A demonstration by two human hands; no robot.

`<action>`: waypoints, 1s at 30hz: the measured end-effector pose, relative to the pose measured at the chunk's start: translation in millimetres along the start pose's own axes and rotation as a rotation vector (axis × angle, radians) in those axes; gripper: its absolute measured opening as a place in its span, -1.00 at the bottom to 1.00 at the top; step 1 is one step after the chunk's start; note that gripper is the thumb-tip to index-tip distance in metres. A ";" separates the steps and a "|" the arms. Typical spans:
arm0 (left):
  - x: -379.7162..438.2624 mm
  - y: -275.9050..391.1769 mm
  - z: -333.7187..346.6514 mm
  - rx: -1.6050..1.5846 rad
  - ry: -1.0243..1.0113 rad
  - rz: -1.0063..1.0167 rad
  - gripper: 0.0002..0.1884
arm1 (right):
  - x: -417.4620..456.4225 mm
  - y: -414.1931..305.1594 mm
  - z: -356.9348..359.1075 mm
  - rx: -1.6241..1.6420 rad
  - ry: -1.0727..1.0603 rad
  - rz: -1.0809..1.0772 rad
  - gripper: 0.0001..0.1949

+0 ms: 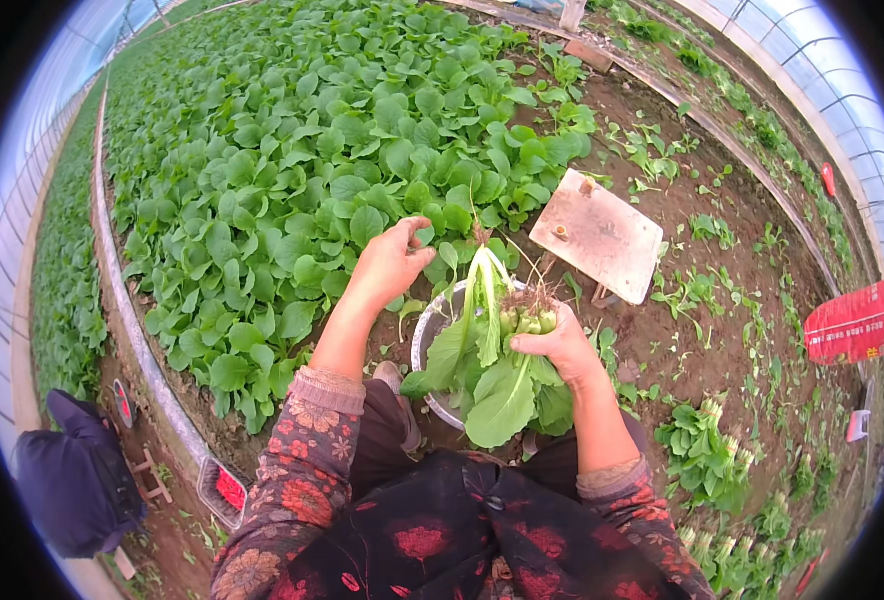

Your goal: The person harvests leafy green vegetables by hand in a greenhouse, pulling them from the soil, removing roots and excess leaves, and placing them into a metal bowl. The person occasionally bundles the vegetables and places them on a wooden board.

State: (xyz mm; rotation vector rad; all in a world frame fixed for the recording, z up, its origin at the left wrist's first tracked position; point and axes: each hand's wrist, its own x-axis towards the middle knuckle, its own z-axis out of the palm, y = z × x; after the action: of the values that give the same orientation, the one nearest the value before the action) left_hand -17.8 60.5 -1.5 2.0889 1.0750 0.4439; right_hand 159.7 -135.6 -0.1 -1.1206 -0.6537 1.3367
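Observation:
My right hand (559, 346) grips a bunch of leafy greens (513, 401) by the stem bases, roots upward and leaves hanging down. One pale-stemmed plant (479, 289) leans at the bunch's left side, its root tip pointing up. Just left of that root is my left hand (395, 259), fingers bent, thumb apart from them, with nothing visible between. Beneath the bunch a round pale-rimmed basin (419, 337) stands between my legs; the leaves hide most of its inside.
Dense growing greens (322, 150) fill the bed ahead. A small wooden stand with a flat board (599, 236) is at right. Tied bunches (708, 454) lie on soil, near a red printed bag (851, 322). A person in dark clothing (78, 476) bends at left, near a plastic crate (223, 491).

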 end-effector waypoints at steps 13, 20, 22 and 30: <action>-7.8 23.6 23.4 -0.626 -0.025 0.164 -0.87 | 6.0 -1.0 3.1 -0.253 -0.078 -0.035 -0.44; 3.7 -3.8 -14.4 -0.167 0.066 -0.105 -0.68 | 6.2 -3.5 -0.9 -0.197 -0.060 -0.038 -0.42; 1.6 3.0 -15.1 0.018 -0.108 -0.157 -0.55 | 6.8 -2.7 -5.7 -0.236 -0.053 -0.048 -0.38; -13.6 36.0 10.9 -0.453 -0.104 -0.048 -0.72 | 11.3 3.4 -7.4 -0.281 -0.034 -0.135 -0.32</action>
State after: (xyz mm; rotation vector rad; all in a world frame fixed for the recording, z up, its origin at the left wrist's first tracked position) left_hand 0.5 30.9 18.2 1.6640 0.8670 0.4978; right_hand 167.0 -127.0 -8.5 -1.2552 -0.9476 1.1745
